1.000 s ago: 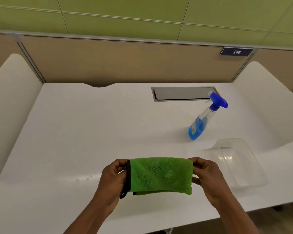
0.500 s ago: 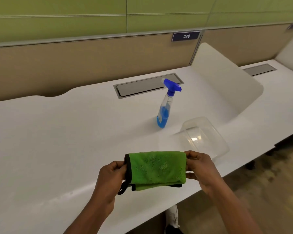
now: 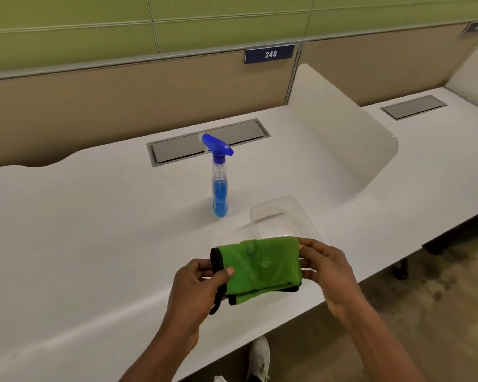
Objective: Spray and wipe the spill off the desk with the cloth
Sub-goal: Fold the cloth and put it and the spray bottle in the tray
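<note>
A folded green cloth with black edging hangs a little above the white desk, near its front edge. My left hand pinches its left end, thumb on top. My right hand grips its right end. A clear spray bottle with blue liquid and a blue trigger head stands upright on the desk behind the cloth, apart from both hands. I cannot make out a spill on the desk surface.
A clear plastic container sits on the desk just beyond the cloth, right of the bottle. A grey cable hatch lies behind the bottle. A white divider panel rises on the right. Floor and a white shoe show below the desk edge.
My view has swung to the right and nearer. Both hands keep the cloth; it now sags and tilts, with the left thumb moved over its top edge.
</note>
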